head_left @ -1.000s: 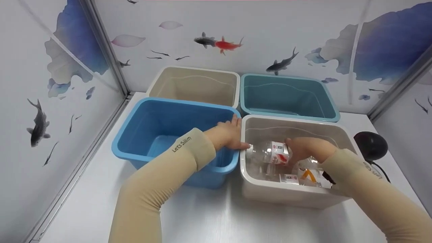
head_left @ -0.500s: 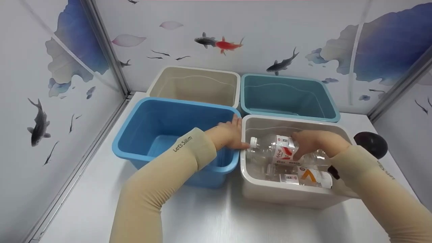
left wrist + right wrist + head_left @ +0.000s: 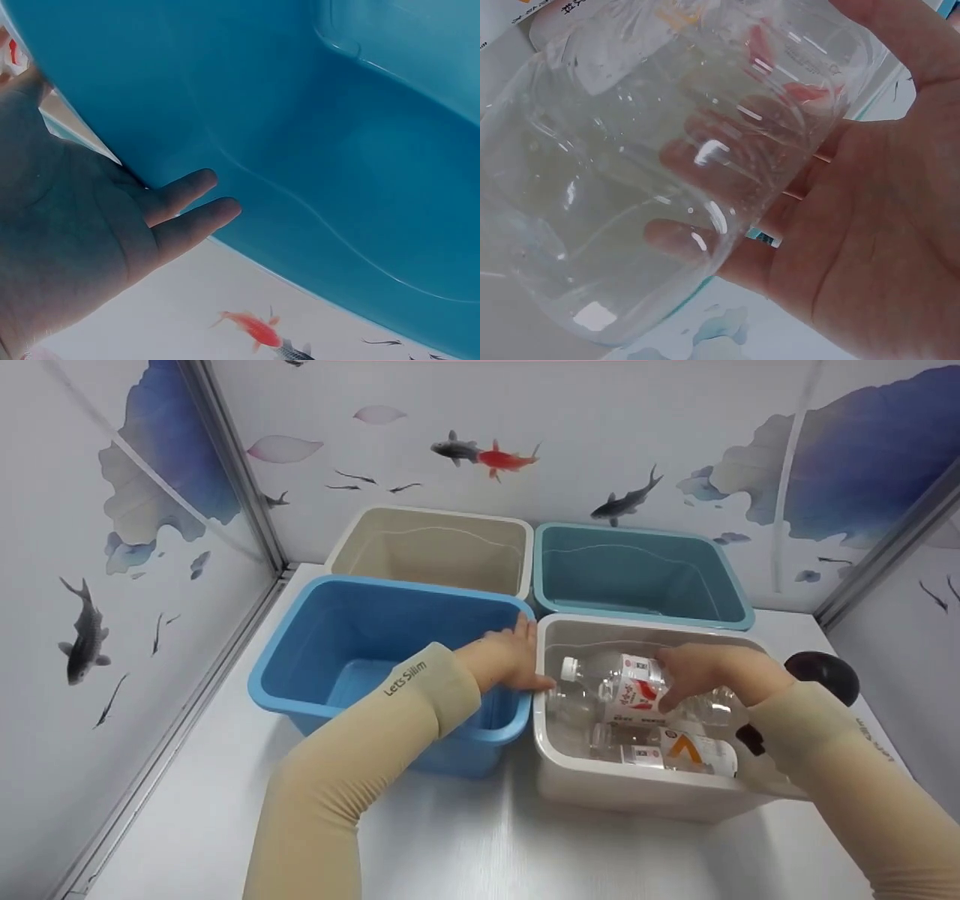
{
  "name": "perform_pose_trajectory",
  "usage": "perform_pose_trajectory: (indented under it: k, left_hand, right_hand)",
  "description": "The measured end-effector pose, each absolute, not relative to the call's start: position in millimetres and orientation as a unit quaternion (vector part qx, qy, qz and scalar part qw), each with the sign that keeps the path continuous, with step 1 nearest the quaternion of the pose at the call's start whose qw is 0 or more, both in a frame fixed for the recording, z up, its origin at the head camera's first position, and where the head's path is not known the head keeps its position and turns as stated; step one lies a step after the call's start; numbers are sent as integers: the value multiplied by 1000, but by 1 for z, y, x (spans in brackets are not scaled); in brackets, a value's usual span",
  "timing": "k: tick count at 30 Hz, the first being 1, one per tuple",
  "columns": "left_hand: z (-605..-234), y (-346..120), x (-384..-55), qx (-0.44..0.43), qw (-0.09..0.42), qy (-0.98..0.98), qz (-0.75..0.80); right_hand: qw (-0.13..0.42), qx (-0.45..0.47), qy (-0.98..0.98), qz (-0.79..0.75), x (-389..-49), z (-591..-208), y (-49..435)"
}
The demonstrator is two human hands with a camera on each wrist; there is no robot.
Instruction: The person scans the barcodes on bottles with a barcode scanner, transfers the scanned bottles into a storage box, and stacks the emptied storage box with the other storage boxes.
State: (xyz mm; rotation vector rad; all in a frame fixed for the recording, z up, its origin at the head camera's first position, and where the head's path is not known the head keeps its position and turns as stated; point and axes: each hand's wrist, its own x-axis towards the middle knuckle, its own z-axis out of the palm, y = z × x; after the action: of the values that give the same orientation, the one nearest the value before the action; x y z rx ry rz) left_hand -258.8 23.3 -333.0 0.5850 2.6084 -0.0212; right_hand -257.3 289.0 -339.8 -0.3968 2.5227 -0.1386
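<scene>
My right hand (image 3: 720, 667) grips a clear plastic bottle (image 3: 637, 690) with a white cap and a red-and-white label, inside the light grey bin (image 3: 645, 791). In the right wrist view the thumb and fingers wrap around the clear bottle (image 3: 622, 187), the fingers showing through it. Under it lie a bottle with a white label and orange mark (image 3: 694, 751) and other clear bottles. My left hand (image 3: 514, 660) rests on the right rim of the blue bin (image 3: 300, 707); the left wrist view shows two straight fingers (image 3: 199, 223) reaching over its inside.
Behind stand a beige bin (image 3: 442, 516) and a teal bin (image 3: 645, 621), close against the front pair. A black rounded object (image 3: 823, 675) with a cable is right of the grey bin. White walls (image 3: 570, 405) with painted fish enclose the white table (image 3: 450, 840).
My right hand has shifted up and to the right with the bottle, drawing its cap away from the left rim and uncovering the orange-marked bottle. The left hand has stayed in place.
</scene>
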Motion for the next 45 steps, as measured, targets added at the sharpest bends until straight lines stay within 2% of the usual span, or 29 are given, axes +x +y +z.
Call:
perform_pose_trajectory:
  k: [12, 25, 31, 38, 45]
  left_hand:
    - [-332, 23, -259, 219, 230, 948, -5]
    - [-334, 23, -260, 227, 232, 946, -13]
    - [-337, 22, -262, 226, 230, 947, -11]
    - [-338, 11, -260, 252, 220, 942, -2]
    - [-334, -6, -254, 266, 230, 936, 17]
  right_hand:
    - [288, -145, 945, -53, -258, -339, 291]
    - [253, -169, 950, -63, -256, -336, 295]
    - [256, -165, 951, -53, -256, -332, 298]
    - [245, -181, 950, -72, -256, -330, 304]
    - [239, -179, 947, -119, -256, -324, 310]
